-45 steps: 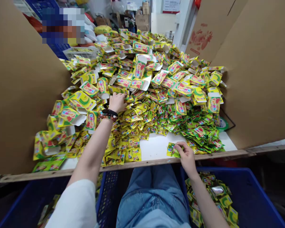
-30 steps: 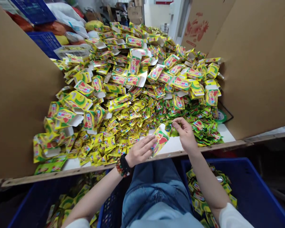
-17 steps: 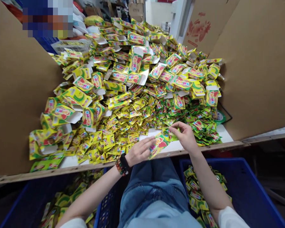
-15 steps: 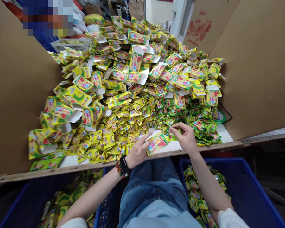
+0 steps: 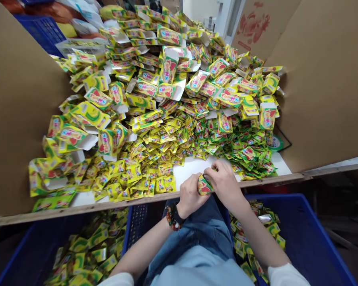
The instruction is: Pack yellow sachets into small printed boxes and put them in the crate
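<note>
My left hand [image 5: 192,195], with a dark band and beads at the wrist, is wrapped round a small yellow-green printed carton [image 5: 204,186] over the front edge of the table. At the carton's upper right end, my right hand [image 5: 225,183] has its thumb and fingers pinched against it; whatever lies between those fingertips is hidden. Just beyond the hands shows a bare white patch of tabletop [image 5: 187,170]. Yellow sachets [image 5: 164,147] lie heaped to the left of it, green sachets [image 5: 250,155] to the right.
Open-flapped cartons [image 5: 169,71] are piled high behind the sachets. Cardboard walls [image 5: 322,95] flank the table. Below its wooden front edge [image 5: 86,207] stand blue crates [image 5: 304,234] holding filled-looking cartons [image 5: 92,246], left and right of my legs.
Both hands have come together at the carton, the left shifting right and the right moving in and slightly down. The carton is now mostly covered by fingers. The view has tilted slightly.
</note>
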Available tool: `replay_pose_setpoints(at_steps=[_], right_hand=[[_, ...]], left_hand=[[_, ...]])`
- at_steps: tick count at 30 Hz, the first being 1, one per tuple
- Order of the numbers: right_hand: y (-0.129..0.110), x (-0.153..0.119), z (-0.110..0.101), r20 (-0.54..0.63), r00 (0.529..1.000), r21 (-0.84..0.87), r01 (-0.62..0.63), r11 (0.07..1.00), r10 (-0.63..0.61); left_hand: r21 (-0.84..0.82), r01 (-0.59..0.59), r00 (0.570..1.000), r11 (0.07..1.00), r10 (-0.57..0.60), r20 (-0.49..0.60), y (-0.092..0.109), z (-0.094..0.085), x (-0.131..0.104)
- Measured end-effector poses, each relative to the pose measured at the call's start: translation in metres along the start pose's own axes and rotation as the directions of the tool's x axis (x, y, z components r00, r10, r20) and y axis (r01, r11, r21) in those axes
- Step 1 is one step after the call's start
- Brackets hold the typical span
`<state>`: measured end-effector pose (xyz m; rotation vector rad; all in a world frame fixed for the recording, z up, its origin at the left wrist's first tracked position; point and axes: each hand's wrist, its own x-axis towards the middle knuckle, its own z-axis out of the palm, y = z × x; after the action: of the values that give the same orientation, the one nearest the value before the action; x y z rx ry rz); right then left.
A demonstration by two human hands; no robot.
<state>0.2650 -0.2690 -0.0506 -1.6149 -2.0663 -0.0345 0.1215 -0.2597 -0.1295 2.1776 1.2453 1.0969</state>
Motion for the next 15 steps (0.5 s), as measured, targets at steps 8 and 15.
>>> replay_pose_setpoints(at_steps=[8,15], right_hand=[[-0.012,-0.021,0.045,-0.376,0.922,0.043,0.12,0.992,-0.095],[-0.021,-0.034,0.045,-0.259,0.964,0.191,-0.019,0.981,0.068]], left_hand=[[-0.081,0.055,0.99,0.995,-0.065,-0.128,-0.006,0.017,-0.013],[-0.051,0.108,0.983,0.993,-0.114,-0.145,-0.012,0.023,-0.017]])
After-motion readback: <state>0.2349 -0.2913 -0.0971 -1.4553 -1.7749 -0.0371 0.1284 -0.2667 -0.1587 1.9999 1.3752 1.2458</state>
